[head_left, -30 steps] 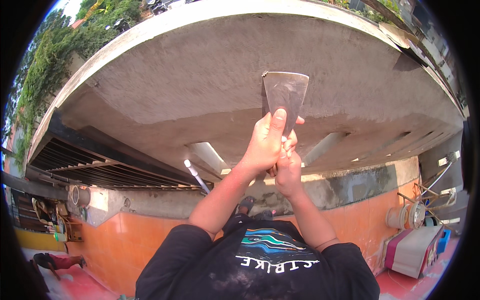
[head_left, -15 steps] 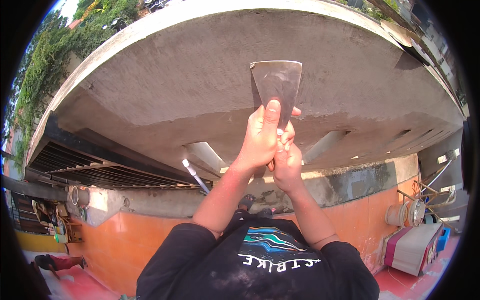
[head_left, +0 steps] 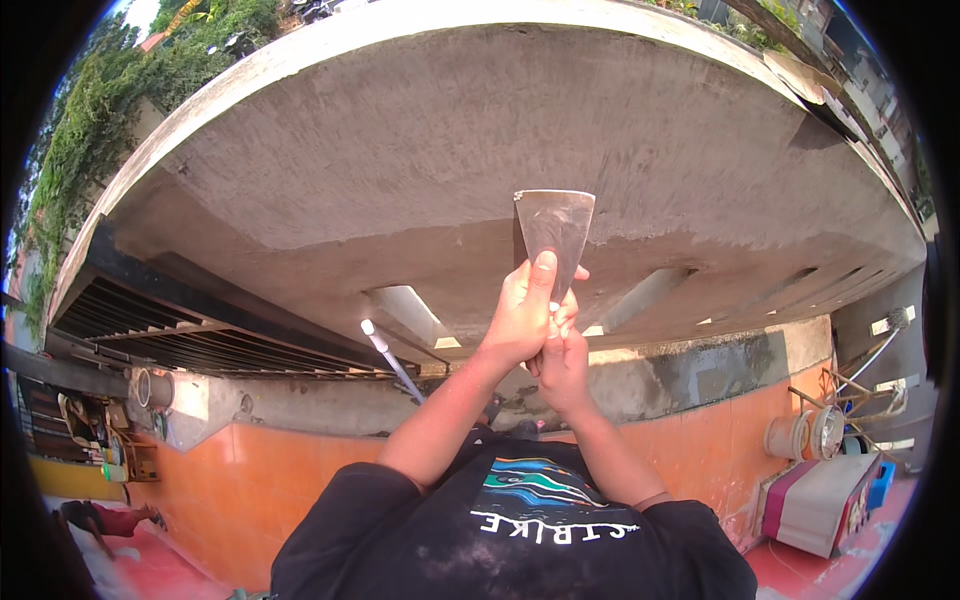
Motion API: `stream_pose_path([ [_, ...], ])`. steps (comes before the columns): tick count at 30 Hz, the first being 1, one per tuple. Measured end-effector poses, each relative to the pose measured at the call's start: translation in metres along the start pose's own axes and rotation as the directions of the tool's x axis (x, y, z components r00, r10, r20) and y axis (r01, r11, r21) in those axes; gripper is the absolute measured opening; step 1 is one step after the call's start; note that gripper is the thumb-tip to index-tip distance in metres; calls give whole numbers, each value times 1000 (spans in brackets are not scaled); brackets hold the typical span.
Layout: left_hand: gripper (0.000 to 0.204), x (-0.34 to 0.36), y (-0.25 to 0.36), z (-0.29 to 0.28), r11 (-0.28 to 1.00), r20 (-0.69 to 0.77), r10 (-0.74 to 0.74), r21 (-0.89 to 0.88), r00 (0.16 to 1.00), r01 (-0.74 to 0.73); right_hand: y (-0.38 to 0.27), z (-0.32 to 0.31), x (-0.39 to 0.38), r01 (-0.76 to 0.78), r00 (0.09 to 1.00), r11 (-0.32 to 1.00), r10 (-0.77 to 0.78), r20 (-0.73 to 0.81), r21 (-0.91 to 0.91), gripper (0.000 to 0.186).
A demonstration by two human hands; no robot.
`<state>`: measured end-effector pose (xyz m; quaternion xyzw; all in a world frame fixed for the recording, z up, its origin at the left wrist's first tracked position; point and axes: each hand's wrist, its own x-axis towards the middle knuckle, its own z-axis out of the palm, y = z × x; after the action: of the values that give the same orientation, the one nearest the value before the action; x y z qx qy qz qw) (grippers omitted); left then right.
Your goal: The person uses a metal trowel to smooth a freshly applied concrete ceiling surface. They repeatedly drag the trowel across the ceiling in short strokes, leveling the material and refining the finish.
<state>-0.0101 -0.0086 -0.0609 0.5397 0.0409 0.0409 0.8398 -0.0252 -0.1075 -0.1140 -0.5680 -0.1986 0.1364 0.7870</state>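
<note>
Against the grey plastered wall (head_left: 400,130), a scraper (head_left: 556,218) with a wide metal blade points upward, its broad edge at the top. A few crumbs cling to the blade's upper left corner. My left hand (head_left: 522,312) is closed round it, the thumb pressed flat on the lower blade. Just below and to the right, my right hand (head_left: 562,372) is closed round the lower end, touching the left. The handle is hidden by my fingers.
Slanted openings (head_left: 652,298) cut through the wall's lower part. A black slatted gate (head_left: 200,320) stands at the left, with a white pipe (head_left: 385,350) beside my left forearm. Buckets (head_left: 790,437) and a striped box (head_left: 825,500) are at the right. The floor (head_left: 300,480) is orange.
Both hands and the scraper have moved down the wall, toward my body. The grip looks the same. At the far left, a person's leg has shifted slightly.
</note>
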Motion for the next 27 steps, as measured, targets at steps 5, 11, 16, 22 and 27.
stream_pose_path([
  [5, 61, 15, 38, 12, 975, 44, 217, 33, 975, -219, -34, -1, 32, 66, 994, 998, -67, 83, 12, 34],
  [11, 60, -13, -7, 6, 999, 46, 46, 9, 998, -47, 1, -4, -21, -4, 999, 990, -2, 40, 138, 35],
  [16, 60, -12, -32, -11, 999, 22, -46, 18, 999, 45, 30, -7, -26, -69, 998, 996, 70, -7, 58, 35],
  [22, 60, -9, -29, -9, 999, 8, -54, 1, 998, 54, 32, -6, -22, -57, 998, 995, 59, -25, 78, 31],
  [27, 60, -10, -28, -2, 999, -6, -22, -42, 1000, 22, 29, -12, -20, -53, 998, 992, 56, -17, 118, 29],
])
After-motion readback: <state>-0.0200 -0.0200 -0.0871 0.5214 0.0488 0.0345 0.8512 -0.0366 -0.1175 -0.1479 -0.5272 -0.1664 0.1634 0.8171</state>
